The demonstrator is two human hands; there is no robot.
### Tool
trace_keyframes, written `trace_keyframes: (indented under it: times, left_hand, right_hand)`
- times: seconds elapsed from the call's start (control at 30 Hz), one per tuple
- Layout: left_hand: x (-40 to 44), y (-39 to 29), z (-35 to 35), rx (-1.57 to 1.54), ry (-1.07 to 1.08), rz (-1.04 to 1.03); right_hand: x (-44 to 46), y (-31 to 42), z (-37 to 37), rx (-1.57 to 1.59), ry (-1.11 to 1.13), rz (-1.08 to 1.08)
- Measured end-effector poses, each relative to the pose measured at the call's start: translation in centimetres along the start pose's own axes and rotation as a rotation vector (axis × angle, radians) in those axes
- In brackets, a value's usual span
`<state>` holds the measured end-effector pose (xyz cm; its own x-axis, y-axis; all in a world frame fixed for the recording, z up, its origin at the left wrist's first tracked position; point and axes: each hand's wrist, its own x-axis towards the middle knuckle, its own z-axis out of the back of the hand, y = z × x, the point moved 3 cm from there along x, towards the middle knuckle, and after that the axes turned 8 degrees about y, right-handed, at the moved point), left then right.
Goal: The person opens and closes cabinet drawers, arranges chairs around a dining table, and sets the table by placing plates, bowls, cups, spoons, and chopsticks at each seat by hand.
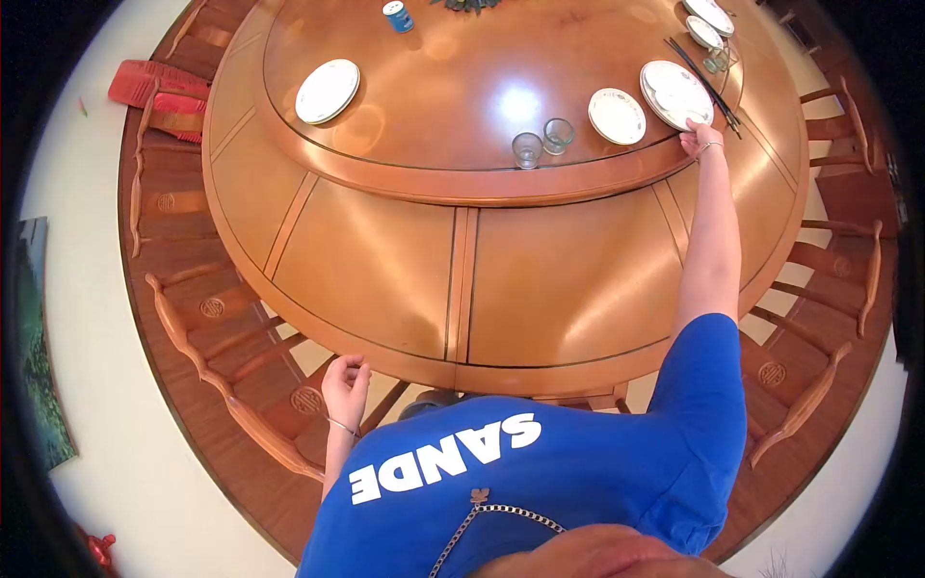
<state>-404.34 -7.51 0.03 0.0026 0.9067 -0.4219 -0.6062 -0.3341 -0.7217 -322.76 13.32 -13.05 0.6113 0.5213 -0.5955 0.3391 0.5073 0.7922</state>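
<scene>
At the right side of the raised round turntable, my right hand (701,141) reaches out with its fingers closed at the near edge of a white plate (665,82). Something white and smaller seems to lie on that plate, partly covered by the fingertips. Just left of it is another patterned white plate (617,117). Dark chopsticks (708,85) lie along the plate's right side. My left hand (345,390) hangs by the table's front edge, fingers curled loosely together, with nothing visible in them.
Two glass cups (542,144) stand near the turntable's front rim. Another white plate (328,91) lies at left, near a blue can (397,16). More dishes (706,29) and glassware (716,61) sit at far right. Wooden chairs (231,385) surround the table (385,279).
</scene>
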Motion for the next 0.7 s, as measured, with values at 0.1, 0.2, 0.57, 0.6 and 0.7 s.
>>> trace_keyframes:
  times: [0.1,0.2,0.57,0.6,0.7]
  left_hand:
    - [-0.2,-0.7,-0.1,0.047,0.005,-0.017]
    - [-0.1,-0.6,-0.2,0.066,0.012,-0.039]
    - [-0.1,-0.1,0.0,0.075,0.011,-0.034]
    - [-0.2,-0.2,0.0,0.072,0.019,-0.042]
    - [-0.2,0.2,0.1,0.061,0.016,-0.038]
  right_hand:
    - [0.5,-0.5,0.4,0.001,0.045,-0.001]
    - [-0.9,-1.0,0.3,0.084,0.060,0.028]
    - [-4.3,-3.0,-0.4,0.642,0.168,0.364]
    - [-4.1,-3.4,-0.4,0.669,0.180,0.379]
    - [-3.5,-4.2,-0.4,0.741,0.213,0.427]
